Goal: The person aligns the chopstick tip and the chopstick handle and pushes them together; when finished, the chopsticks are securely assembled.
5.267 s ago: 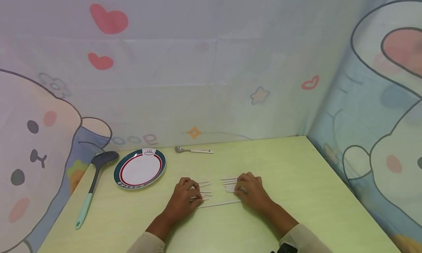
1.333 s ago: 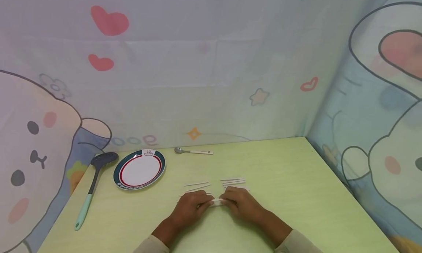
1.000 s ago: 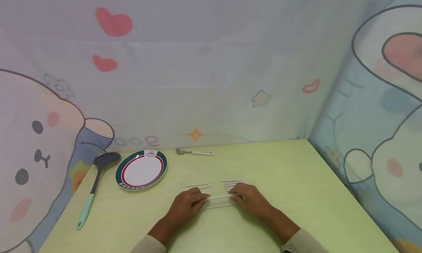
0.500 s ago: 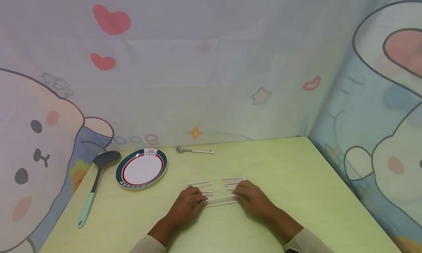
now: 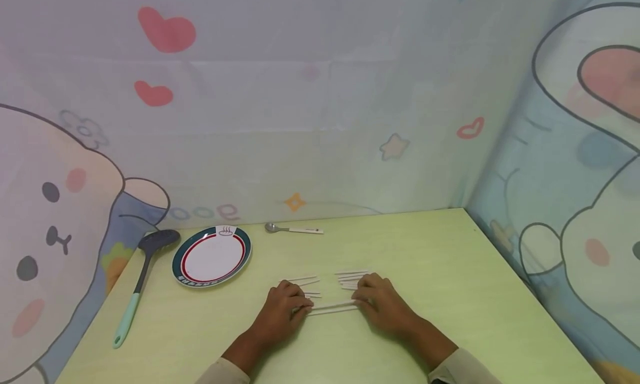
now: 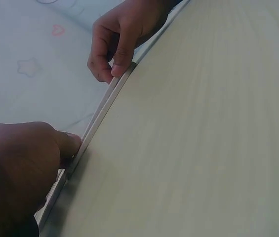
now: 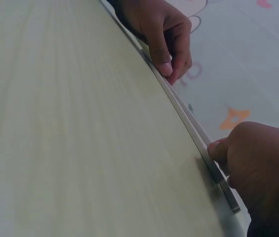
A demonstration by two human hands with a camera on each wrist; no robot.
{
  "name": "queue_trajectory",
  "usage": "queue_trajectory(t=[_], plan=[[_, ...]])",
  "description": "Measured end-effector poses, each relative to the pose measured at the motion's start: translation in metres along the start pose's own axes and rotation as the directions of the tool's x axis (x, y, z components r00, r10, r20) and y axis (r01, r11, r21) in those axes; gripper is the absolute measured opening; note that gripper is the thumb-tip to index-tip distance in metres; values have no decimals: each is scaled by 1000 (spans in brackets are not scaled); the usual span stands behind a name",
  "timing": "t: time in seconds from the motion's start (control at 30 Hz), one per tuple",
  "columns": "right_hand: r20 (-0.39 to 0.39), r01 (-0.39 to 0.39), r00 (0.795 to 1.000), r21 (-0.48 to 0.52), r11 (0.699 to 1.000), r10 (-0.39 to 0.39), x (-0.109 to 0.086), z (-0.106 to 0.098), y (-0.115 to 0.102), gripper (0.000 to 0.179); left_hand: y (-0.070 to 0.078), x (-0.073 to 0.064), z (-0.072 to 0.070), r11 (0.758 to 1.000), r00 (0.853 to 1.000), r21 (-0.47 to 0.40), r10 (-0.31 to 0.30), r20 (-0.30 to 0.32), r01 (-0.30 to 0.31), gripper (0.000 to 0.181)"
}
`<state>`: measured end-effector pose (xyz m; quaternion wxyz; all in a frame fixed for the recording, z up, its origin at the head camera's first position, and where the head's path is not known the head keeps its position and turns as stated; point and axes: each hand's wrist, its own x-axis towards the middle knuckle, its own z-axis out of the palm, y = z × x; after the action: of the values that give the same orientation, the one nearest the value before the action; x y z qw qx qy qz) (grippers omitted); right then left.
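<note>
- Mid-width on the worktop (image 5: 425, 250), well short of its back edge: pale stick (image 5: 331, 306) pinched by left hand (image 5: 280, 313) and right hand (image 5: 384, 306), set apart along it.
- Just nearer: second stick (image 5: 334, 312), roughly parallel.
- Beyond, toward the back edge: left stick group (image 5: 302, 278) and right stick group (image 5: 352, 277), gap between.
- Near the back left corner: green-handled utensil (image 5: 143, 273), plate (image 5: 212, 257).
- Along the back edge: spoon (image 5: 295, 229).

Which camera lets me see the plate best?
The head view: the whole plate shows there, left of the spoon, with nothing covering it. The left wrist and right wrist views show none of it.
</note>
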<state>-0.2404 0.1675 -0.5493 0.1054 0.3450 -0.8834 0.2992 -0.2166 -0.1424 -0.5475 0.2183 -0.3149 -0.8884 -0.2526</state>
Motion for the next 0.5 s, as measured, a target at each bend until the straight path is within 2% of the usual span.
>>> queue_trajectory(t=[0.3,0.5], plan=[[-14,10,1000,-13,1000,-10,0,3,0,5,4,-2,-3,1000,1000,-27,-15,9,16,8],[-6,4,1000,-23,1000,-4,1,3,-1,6,3,-1,-1,1000,1000,3,3,-1,-3,11]])
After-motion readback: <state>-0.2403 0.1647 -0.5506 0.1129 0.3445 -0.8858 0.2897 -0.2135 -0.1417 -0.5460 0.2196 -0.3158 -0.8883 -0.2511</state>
